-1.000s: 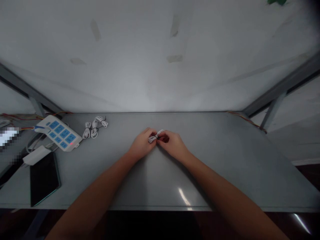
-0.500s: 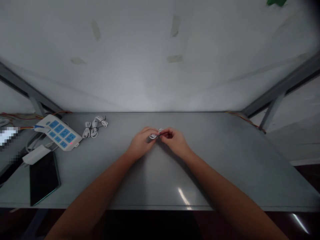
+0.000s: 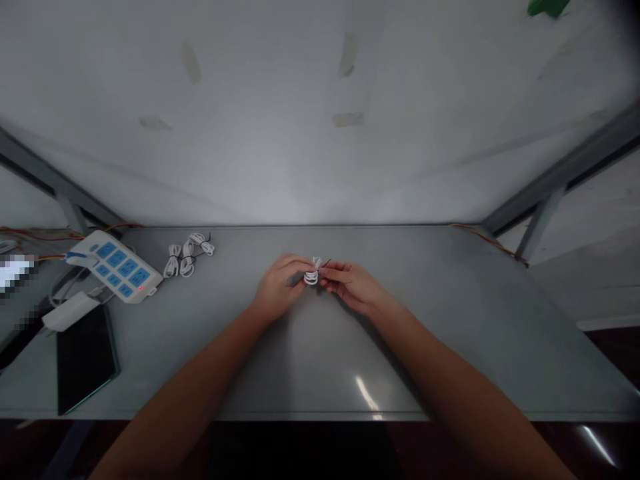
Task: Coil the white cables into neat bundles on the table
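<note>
A small coiled white cable (image 3: 311,277) is held up over the middle of the grey table (image 3: 320,360). My left hand (image 3: 278,287) grips it from the left between thumb and fingers. From the right, my right hand (image 3: 356,285) has its thumb and fingertips closed at the coil's waist, on a thin black twist tie (image 3: 327,262) whose end sticks up past the fingers. How far the tie wraps around the coil is hidden by the fingertips.
Three tied white cable bundles (image 3: 188,257) lie at the back left. Beside them is a white power strip (image 3: 150,288) with blue sockets, a white adapter (image 3: 73,311) and a dark tablet (image 3: 85,363). A white wall (image 3: 280,153) rises behind the table.
The coil has turned more upright between my hands and shows more of its loops. My right fingers have shifted, and the tie's black end now points up.
</note>
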Available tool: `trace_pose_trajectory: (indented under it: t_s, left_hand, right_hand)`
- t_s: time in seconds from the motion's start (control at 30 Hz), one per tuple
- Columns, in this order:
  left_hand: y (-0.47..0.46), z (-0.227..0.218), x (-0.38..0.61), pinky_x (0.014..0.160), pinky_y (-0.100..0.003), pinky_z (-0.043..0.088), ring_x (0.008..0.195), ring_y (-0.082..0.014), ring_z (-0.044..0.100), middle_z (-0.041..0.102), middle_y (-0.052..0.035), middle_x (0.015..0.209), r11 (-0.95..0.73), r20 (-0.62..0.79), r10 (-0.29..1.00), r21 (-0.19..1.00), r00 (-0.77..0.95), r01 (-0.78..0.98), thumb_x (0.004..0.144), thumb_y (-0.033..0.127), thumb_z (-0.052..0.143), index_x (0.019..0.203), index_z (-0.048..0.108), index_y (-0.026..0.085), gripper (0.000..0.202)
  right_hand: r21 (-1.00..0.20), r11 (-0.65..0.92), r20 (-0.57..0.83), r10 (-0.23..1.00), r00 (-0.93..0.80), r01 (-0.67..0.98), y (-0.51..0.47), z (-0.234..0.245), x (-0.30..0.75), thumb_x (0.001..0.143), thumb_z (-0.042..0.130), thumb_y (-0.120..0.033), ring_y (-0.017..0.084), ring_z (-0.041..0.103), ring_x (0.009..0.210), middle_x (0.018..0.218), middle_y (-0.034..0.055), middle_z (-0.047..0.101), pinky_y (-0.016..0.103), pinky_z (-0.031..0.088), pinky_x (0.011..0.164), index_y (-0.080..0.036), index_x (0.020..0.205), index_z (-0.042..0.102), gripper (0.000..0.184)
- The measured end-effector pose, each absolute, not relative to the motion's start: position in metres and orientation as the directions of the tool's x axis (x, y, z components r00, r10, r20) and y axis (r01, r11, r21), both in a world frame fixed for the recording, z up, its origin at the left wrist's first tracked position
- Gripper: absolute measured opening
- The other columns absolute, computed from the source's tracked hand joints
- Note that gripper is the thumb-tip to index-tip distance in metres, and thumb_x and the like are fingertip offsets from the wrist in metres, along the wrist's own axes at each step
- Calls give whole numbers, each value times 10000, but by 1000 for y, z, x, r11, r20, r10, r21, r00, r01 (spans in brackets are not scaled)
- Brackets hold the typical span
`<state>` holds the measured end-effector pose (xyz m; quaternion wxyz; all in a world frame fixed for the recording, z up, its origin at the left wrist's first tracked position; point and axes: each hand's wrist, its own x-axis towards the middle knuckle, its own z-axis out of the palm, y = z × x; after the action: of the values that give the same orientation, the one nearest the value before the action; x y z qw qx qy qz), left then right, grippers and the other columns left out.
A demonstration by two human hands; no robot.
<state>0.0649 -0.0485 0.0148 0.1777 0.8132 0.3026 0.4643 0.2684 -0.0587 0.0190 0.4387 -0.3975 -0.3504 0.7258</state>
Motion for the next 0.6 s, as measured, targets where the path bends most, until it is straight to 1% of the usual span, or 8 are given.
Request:
trace_pose_trajectory:
  t_s: [0.1, 0.2, 0.33, 0.4, 0.43, 0.5, 0.57, 0.6]
  left_hand:
    - [-47, 14, 64, 1045, -442, 528, 1097, -210, 703, 759, -81, 1114, -745, 620, 663, 596, 419, 297, 933, 176, 655, 1033, 739, 236, 144]
    - [-47, 11, 64, 1172, -520, 424, 1154, -223, 702, 768, -81, 1151, -709, 571, 694, 648, 438, 279, 954, 197, 619, 1064, 722, 241, 157]
    - [-49, 11, 66, 1226, -538, 345, 1282, -243, 645, 737, -93, 1268, -621, 466, 757, 729, 457, 286, 989, 245, 572, 1163, 675, 234, 203]
    - [-51, 11, 69, 1182, -506, 399, 1278, -252, 639, 717, -109, 1288, -542, 398, 816, 779, 419, 315, 993, 284, 579, 1206, 645, 220, 232]
    - [-52, 12, 71, 1129, -476, 451, 1232, -250, 658, 720, -116, 1260, -486, 358, 850, 816, 387, 312, 991, 311, 589, 1223, 624, 211, 255]
    - [-52, 11, 74, 951, -400, 545, 1042, -229, 713, 744, -102, 1112, -333, 248, 911, 913, 328, 236, 986, 378, 606, 1255, 568, 197, 326]
    - [-52, 10, 78, 781, -341, 561, 811, -196, 715, 740, -51, 903, -139, 103, 944, 986, 314, 95, 969, 444, 629, 1273, 509, 190, 414]
    - [-53, 10, 80, 727, -324, 553, 724, -182, 697, 724, -25, 820, -42, 30, 948, 999, 317, 30, 953, 469, 649, 1271, 492, 188, 452]
  right_hand:
    - [-926, -288, -209, 929, -305, -245, -59, 20, 271, 679, 914, -394, 131, 624, 658, 739, 35, 710, 275, 488, 613, -168, 802, 763, 298]
    - [-981, -170, -136, 945, -296, -93, -59, 18, 271, 747, 851, -485, 137, 622, 620, 719, 36, 710, 299, 503, 622, -171, 831, 743, 342]
    - [-998, -58, -57, 962, -267, 6, -59, 15, 270, 791, 793, -496, 143, 614, 617, 709, 30, 700, 298, 498, 609, -186, 802, 695, 325]
    - [-999, -16, -25, 971, -236, 40, -59, 15, 270, 803, 767, -465, 146, 598, 618, 718, 28, 698, 299, 485, 605, -196, 780, 675, 285]
    - [-998, 11, -3, 978, -211, 69, -60, 16, 270, 809, 753, -444, 148, 590, 622, 721, 25, 695, 298, 475, 604, -202, 771, 670, 259]
    - [-985, 81, 56, 986, -155, 154, -61, 18, 269, 825, 721, -396, 157, 588, 650, 737, 24, 697, 302, 466, 621, -212, 761, 668, 202]
    - [-956, 159, 138, 985, -99, 248, -64, 21, 268, 841, 691, -349, 171, 604, 699, 775, 30, 708, 310, 469, 649, -222, 764, 666, 150]
    - [-939, 191, 176, 981, -79, 286, -64, 22, 268, 848, 677, -329, 177, 613, 721, 800, 35, 715, 313, 473, 660, -226, 771, 662, 129]
